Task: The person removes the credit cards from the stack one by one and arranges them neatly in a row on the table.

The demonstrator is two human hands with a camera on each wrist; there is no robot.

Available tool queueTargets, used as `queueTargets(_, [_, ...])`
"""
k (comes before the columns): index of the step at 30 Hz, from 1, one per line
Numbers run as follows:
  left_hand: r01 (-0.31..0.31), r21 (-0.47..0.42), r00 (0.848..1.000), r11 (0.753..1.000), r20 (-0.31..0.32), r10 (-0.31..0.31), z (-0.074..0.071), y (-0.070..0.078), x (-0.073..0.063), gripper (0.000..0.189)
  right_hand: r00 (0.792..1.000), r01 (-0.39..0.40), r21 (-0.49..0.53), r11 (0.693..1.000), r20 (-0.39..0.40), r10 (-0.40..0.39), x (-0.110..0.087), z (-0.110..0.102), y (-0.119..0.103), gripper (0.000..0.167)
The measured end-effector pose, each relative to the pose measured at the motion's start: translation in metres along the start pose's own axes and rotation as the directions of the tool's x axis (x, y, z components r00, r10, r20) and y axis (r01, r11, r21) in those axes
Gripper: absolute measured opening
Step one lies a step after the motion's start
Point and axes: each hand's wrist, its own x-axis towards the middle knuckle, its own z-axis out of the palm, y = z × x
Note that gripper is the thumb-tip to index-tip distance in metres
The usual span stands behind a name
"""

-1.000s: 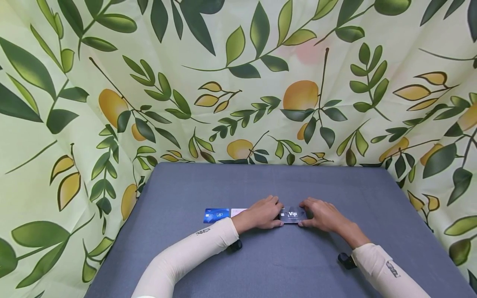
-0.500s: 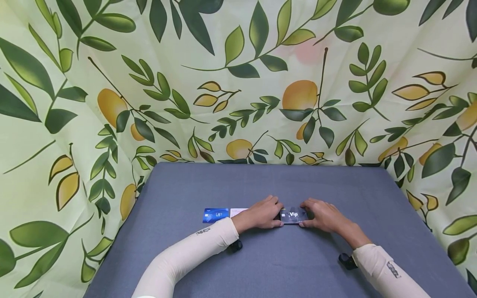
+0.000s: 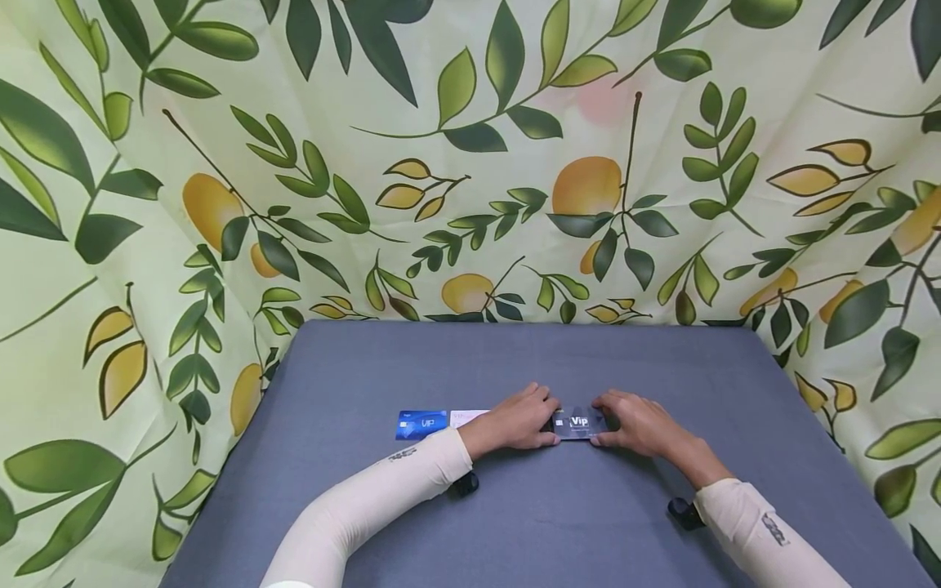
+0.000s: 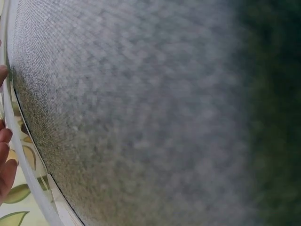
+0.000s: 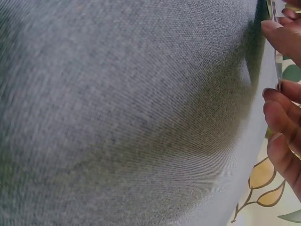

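A dark grey card printed "Vip" [image 3: 580,422] lies between the two hands in the head view. My right hand [image 3: 638,422] grips its right end, thumb at the near edge and forefinger at the far edge. My left hand [image 3: 517,418] holds the card's left end, thumb and forefinger at the corners. Left of that hand lies a blue VIP card [image 3: 422,425]. Beside it a pink-white card [image 3: 466,417] is partly covered by the left wrist. In the right wrist view a card shows edge-on [image 5: 278,66] between thumb and fingers.
The cards are in a row on a grey-blue cloth-covered table [image 3: 412,359]. Behind it hangs a fabric backdrop [image 3: 515,163] printed with leaves and fruit. Dark wrist cameras [image 3: 685,514] sit under both wrists.
The head view has shifted slightly, so the scene sits a little further left. Both hands keep their places at the dark card.
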Motion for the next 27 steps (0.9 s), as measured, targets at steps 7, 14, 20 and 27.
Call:
queueTargets(7, [0.007,-0.010,1.000,1.000,0.009,-0.006,-0.0022,0.0003,0.0009,0.051,1.000,-0.004,-0.001,1.000,0.006,0.004,0.0011,-0.0010,0.0005,0.059])
queueTargets(14, [0.000,0.003,1.000,1.000,-0.003,0.000,-0.0017,0.0003,0.0016,0.050,1.000,-0.003,-0.008,1.000,0.000,0.003,0.0013,-0.0019,0.0010,0.059])
queueTargets(20, [0.005,0.004,1.000,1.000,0.010,-0.005,-0.0034,0.0005,0.0030,0.050,1.000,-0.009,-0.011,1.000,0.003,0.009,0.0024,-0.0019,0.0010,0.059])
queueTargets(27, [0.003,0.017,1.000,1.000,0.016,-0.003,-0.0023,0.0005,0.0047,0.050,1.000,-0.013,-0.017,1.000,0.002,0.013,0.0028,-0.0010,0.0036,0.060])
